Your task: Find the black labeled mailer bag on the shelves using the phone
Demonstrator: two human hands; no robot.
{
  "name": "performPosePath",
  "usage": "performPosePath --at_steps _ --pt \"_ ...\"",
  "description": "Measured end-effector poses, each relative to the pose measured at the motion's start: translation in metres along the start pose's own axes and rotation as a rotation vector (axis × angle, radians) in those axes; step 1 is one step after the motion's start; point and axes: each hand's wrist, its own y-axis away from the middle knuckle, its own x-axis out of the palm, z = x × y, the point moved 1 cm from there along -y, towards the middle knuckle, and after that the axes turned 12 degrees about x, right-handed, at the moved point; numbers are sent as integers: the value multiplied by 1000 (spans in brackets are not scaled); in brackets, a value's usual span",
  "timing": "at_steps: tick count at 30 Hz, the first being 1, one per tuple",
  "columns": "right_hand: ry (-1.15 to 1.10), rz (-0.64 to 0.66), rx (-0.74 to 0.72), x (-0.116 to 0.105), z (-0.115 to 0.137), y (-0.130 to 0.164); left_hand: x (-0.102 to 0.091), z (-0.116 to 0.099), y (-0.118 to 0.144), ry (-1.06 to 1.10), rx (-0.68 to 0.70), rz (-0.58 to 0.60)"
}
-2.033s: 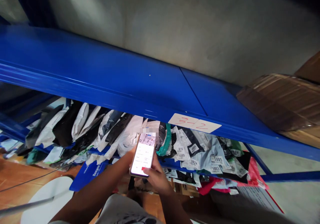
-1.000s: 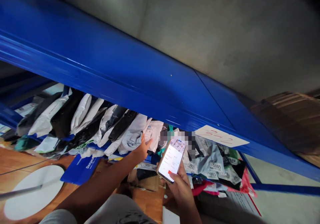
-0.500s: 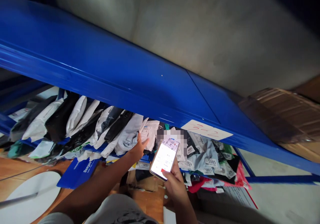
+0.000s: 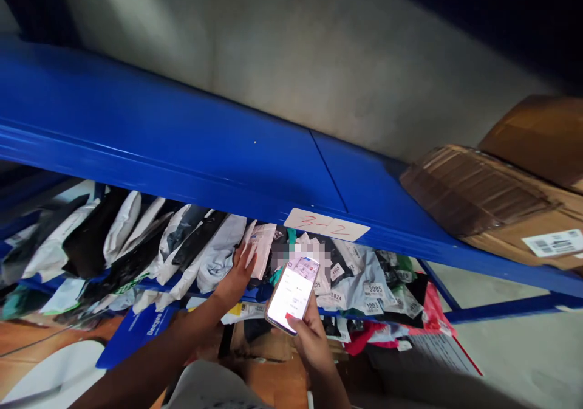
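Observation:
My right hand (image 4: pixel 312 336) is wrapped round a smartphone (image 4: pixel 294 296). Its lit screen faces me, and my thumb lies over a red button at the bottom. My left hand (image 4: pixel 239 275) reaches into the row of upright parcels on the lower shelf, fingers apart. Those fingers rest against a white plastic mailer bag (image 4: pixel 263 245) with a printed label. Just left of them stands a light grey mailer bag (image 4: pixel 221 257). Grey bags with number labels, such as a bag marked 3005 (image 4: pixel 357 290), lie right of the phone. A blurred patch hides some parcels behind the phone's top.
A blue shelf beam (image 4: pixel 182 160) crosses above my hands and carries a paper label (image 4: pixel 327 224) reading 3-2. Cardboard boxes (image 4: pixel 492 196) stand on the upper shelf at right. Below left are a blue Deeyeo box (image 4: pixel 132 336) and a round white disc (image 4: pixel 54 375).
My left hand has moved slightly left, its fingers now up against the white mailer bag. The view has shifted, showing more of the boxes at right. The phone stays in my right hand.

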Motion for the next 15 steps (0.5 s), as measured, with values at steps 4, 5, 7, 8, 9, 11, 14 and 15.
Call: performPosePath --at_steps 4,5,7,8,9,11,14,15 --pt "-107 -14 -11 -21 -8 -3 -13 -18 -4 -94 -243 3" --pt "-141 -6 -15 -27 -10 -3 -17 -21 -9 -101 -271 28" --pt "-188 15 -26 -36 -13 -3 -27 -24 -19 -90 -318 85" --pt "-200 25 -30 -39 -13 -2 -32 -23 -25 -68 -341 122" --pt "-208 33 -32 -43 -14 -2 -36 -22 -31 -39 -357 161" --pt "-222 55 -27 -47 -13 0 -41 -18 -41 21 -369 230" --pt "-230 96 -2 -49 -11 2 -42 -18 -48 61 -355 279" --pt "-227 104 3 -49 -11 2 -41 -20 -48 63 -353 284"
